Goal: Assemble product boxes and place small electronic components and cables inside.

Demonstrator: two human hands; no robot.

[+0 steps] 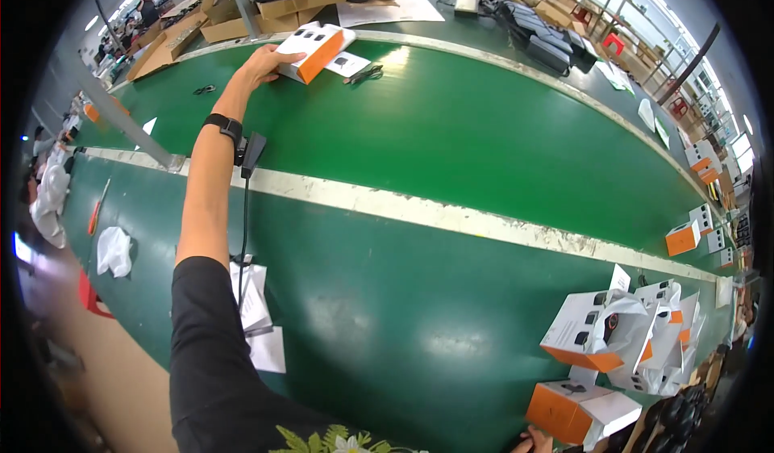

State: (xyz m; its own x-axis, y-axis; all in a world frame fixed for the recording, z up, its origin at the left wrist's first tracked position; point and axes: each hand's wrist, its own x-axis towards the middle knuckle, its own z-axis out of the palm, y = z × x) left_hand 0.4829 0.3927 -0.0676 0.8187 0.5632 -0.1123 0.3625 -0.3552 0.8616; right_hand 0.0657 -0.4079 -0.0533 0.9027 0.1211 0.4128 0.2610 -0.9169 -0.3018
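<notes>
The white-and-orange box [321, 56] lies by the far edge of the green belt [451, 138], toward its left end. The left hand [264, 64] has hold of the box's left end, fingers curled nearly closed, one digit laid over the white top; the underside grip is hidden. A light hold near the stiff corners should spare the panels, and lifting rather than dragging seems wiser: a white card [348, 65] sits against its right side and a dark cable [365, 75] just beyond. The forearm spans the pale near rail [355, 198] beside a dark corded device [252, 153], so it is best kept off the cord. At the worktable's near edge, right-hand fingers [535, 438] show beside another carton [556, 411]; I cannot tell how far they close or whether they grip it.
</notes>
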